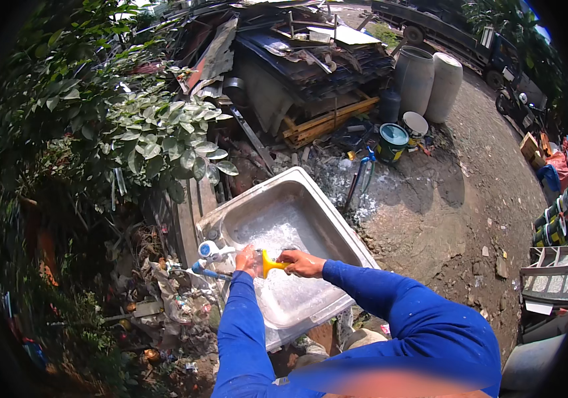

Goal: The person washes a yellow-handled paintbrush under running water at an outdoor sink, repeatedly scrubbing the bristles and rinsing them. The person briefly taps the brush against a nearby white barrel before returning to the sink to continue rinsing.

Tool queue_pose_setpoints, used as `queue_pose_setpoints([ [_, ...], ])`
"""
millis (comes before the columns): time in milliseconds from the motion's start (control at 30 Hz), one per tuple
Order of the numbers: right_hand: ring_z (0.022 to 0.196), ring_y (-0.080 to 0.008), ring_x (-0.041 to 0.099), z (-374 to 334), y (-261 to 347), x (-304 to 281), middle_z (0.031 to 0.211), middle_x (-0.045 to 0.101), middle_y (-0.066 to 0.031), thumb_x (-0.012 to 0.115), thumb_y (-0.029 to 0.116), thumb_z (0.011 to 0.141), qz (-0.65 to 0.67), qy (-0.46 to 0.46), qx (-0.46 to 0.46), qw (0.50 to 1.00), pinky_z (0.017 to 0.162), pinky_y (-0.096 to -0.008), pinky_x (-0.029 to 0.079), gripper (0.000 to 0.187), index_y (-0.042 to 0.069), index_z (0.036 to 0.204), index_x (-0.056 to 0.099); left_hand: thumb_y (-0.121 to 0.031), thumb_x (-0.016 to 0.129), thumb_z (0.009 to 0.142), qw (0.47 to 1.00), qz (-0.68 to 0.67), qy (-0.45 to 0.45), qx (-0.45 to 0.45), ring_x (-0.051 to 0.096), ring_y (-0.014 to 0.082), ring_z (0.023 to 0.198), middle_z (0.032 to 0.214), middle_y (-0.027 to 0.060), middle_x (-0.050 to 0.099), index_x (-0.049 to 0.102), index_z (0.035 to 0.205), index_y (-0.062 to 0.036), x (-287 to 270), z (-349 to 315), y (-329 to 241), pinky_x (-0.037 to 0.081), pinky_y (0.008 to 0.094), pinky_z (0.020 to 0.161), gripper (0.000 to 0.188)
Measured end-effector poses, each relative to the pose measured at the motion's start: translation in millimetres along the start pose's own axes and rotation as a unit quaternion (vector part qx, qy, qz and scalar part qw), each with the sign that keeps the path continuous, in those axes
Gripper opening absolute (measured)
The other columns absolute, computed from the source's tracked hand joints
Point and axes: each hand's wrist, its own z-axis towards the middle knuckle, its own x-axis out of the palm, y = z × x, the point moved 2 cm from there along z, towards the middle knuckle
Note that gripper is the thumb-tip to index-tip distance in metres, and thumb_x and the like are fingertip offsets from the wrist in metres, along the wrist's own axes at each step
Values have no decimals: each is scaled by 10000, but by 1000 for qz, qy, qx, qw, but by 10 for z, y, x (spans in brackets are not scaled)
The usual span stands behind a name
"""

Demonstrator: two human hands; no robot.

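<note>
Over the basin of a worn, pale sink [314,182], my right hand [302,264] is closed round the handle of a yellow T-shaped scraper [269,264]. Its wide end points left, toward my other hand. There my left hand [247,260] presses against the greyish blade, with its fingers partly hidden and looking wet. A white tap with a blue cap [208,249] stands at the sink's left rim, close to that hand. Beside it a blue hose fitting [211,272] reaches in toward my left wrist. Whitish wet patches cover the basin floor.
Leafy branches [165,136] overhang the left side, above scattered rubbish [178,295]. Beyond the sink lie stacked sheets and timber [324,119], a bucket of bluish liquid [393,136] and tall drums [415,79]. Bare ground [456,232] stretches to the right, toward stacked buckets [556,222].
</note>
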Motion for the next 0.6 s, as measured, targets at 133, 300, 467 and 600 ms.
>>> queue_pose_setpoints([
  [133, 617, -92, 491, -203, 16, -79, 844, 610, -39, 599, 43, 871, 110, -9, 78, 991, 532, -266, 396, 396, 21, 1262, 538, -280, 549, 994, 991, -86, -93, -40, 676, 234, 867, 954, 66, 679, 635, 1061, -83, 133, -122, 30, 560, 403, 780, 225],
  [300, 573, -94, 455, -141, -107, 36, 820, 601, -38, 583, 52, 888, 260, -73, 135, 954, 508, -262, 364, 334, 42, 1221, 551, -467, 476, 1018, 930, -358, -74, -25, 654, 313, 1114, 1211, 133, 667, 586, 1250, -50, 85, -463, 156, 547, 466, 925, 490],
  [467, 553, -107, 468, -162, -357, 266, 817, 594, -71, 560, 49, 885, 351, -92, 171, 916, 474, -268, 350, 343, 24, 1227, 553, -396, 577, 948, 919, -388, 66, -14, 638, 355, 1128, 1265, 129, 654, 558, 1342, -94, 595, -894, 131, 517, 527, 961, 497],
  [600, 526, -106, 450, -174, -331, 338, 773, 583, -60, 581, 38, 862, 319, -79, 167, 930, 462, -272, 343, 347, 36, 1209, 559, -160, 573, 875, 930, -363, 59, -15, 606, 397, 1176, 1281, 178, 635, 549, 1329, -40, 331, -774, 149, 475, 534, 1032, 471],
])
